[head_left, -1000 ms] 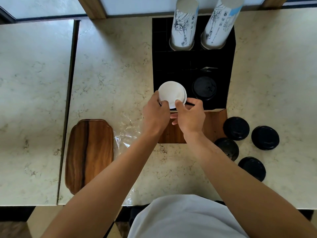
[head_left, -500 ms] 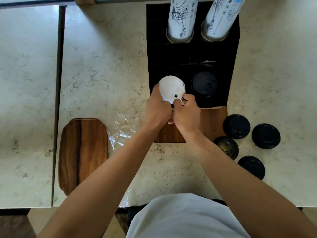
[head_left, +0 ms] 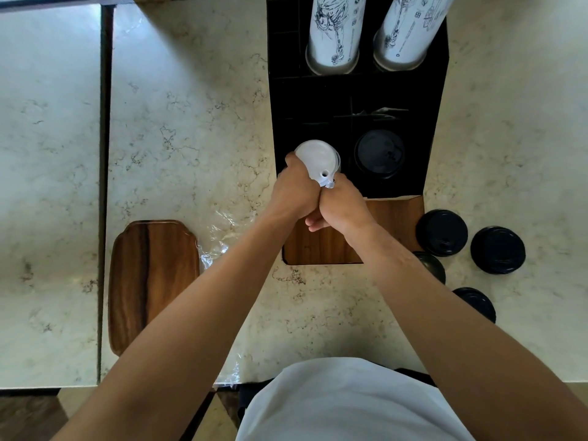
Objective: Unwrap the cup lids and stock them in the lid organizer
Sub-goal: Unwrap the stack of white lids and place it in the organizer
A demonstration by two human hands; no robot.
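Note:
A stack of white cup lids (head_left: 316, 159) sits over the front left compartment of the black lid organizer (head_left: 356, 90). My left hand (head_left: 294, 189) grips the stack from its left side. My right hand (head_left: 342, 206) pinches its near edge at the sip tab. How deep the stack sits in the compartment is hidden. A stack of black lids (head_left: 380, 157) fills the front right compartment. Several loose black lids lie on the counter at the right, among them one (head_left: 441, 232) and another (head_left: 497, 249).
Two stacks of printed paper cups (head_left: 334, 33) stand in the organizer's back compartments. Crumpled clear plastic wrap (head_left: 219, 237) lies left of my left arm, next to a wooden tray (head_left: 149, 278). A wooden board (head_left: 321, 246) lies under my hands. The marble counter (head_left: 191, 122) extends left.
The white lid stack has tipped so its sip tab faces me and has gone lower over the front left compartment. Both hands have closed in together on its near edge.

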